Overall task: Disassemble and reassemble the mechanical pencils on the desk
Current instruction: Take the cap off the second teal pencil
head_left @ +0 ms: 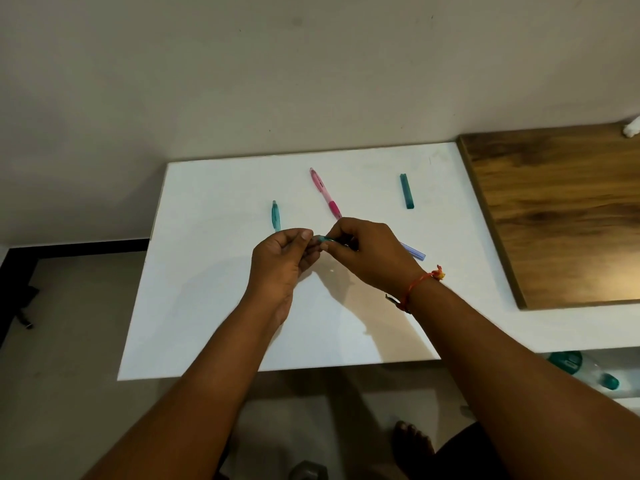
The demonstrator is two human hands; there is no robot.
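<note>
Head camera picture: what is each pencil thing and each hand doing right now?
Pink mechanical pencil: lying on the white desk, looks assembled.
Short teal pencil piece: lying loose, left of pink one.
Dark teal rectangular piece: lying loose, far right.
Pale blue clear tube: on desk, partly behind right hand.
Small teal part: pinched between both hands.
Left hand: pinching it.

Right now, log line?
left hand: pinches teal translucent pencil part | right hand: grips it | pink mechanical pencil: lies on white desk

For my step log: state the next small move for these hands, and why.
Probably a short twist of the left hand against the right hand: both pinch the small teal piece between them, above the desk. Loosening or tightening, I cannot tell.
</note>
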